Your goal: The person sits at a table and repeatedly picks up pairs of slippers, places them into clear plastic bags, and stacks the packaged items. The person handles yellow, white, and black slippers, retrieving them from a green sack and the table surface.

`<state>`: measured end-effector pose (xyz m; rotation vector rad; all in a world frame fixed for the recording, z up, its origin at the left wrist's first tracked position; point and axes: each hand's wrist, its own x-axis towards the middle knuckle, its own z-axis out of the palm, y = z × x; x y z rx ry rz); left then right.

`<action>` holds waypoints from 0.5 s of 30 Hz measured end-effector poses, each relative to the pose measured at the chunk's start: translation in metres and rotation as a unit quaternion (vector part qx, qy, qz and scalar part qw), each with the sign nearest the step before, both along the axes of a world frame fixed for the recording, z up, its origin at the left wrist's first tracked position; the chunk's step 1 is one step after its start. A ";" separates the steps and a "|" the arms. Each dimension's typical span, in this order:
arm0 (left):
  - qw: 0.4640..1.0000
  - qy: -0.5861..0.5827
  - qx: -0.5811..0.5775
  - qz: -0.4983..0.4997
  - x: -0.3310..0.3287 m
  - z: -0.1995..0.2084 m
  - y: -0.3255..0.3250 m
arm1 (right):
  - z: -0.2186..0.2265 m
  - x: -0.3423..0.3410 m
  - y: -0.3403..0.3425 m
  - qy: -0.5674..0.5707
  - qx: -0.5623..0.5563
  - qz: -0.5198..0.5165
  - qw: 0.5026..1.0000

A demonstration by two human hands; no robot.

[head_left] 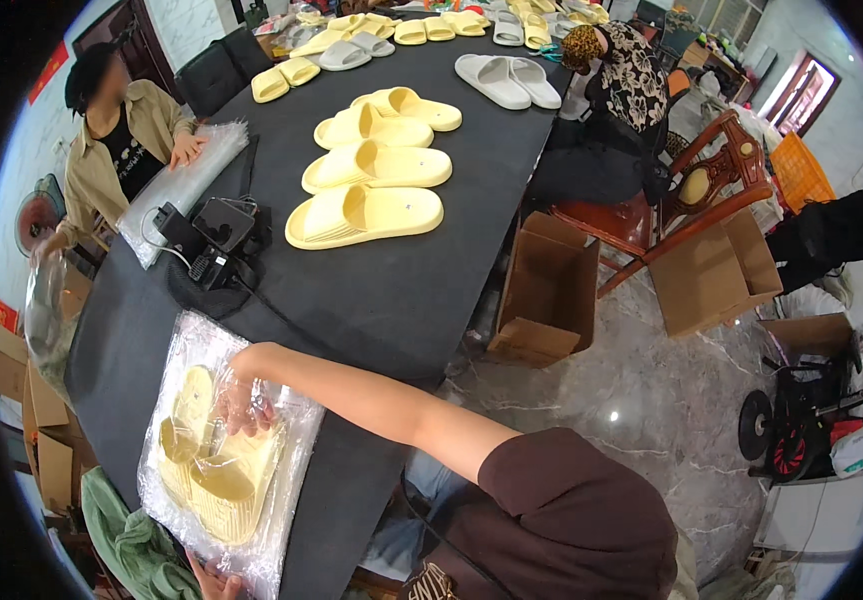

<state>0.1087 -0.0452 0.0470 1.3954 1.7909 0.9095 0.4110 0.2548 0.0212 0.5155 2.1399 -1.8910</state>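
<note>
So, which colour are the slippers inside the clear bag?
Pale yellow slippers, seen through the clear plastic bag; the head view shows it.

So there's a pair of pale yellow slippers (213,462) stuffed inside a clear plastic bag (286,452), lying flat at the near left end of the dark table. The slippers are pressed together, ribbed soles showing, and the bag looks crinkly and shiny around them.

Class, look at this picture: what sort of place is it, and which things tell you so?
Probably a small packing workroom. Rows of yellow slippers lie on a long dark table, a pair is being slid into a clear plastic bag, and open cardboard boxes stand on the floor.
</note>
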 end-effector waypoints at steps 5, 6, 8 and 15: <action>0.989 -0.099 0.079 -0.073 0.005 -0.010 -0.004 | -0.001 0.009 -0.003 0.027 -0.049 -0.024 0.998; 0.989 -0.114 0.057 -0.076 0.003 -0.012 -0.004 | 0.000 0.010 -0.002 0.021 -0.044 -0.025 0.998; 0.994 -0.087 -0.048 -0.051 -0.029 -0.012 -0.006 | 0.004 0.009 -0.005 0.001 -0.022 -0.022 1.000; 0.932 0.346 0.070 0.078 -0.060 -0.010 0.044 | 0.011 0.004 -0.008 -0.051 0.005 -0.033 0.998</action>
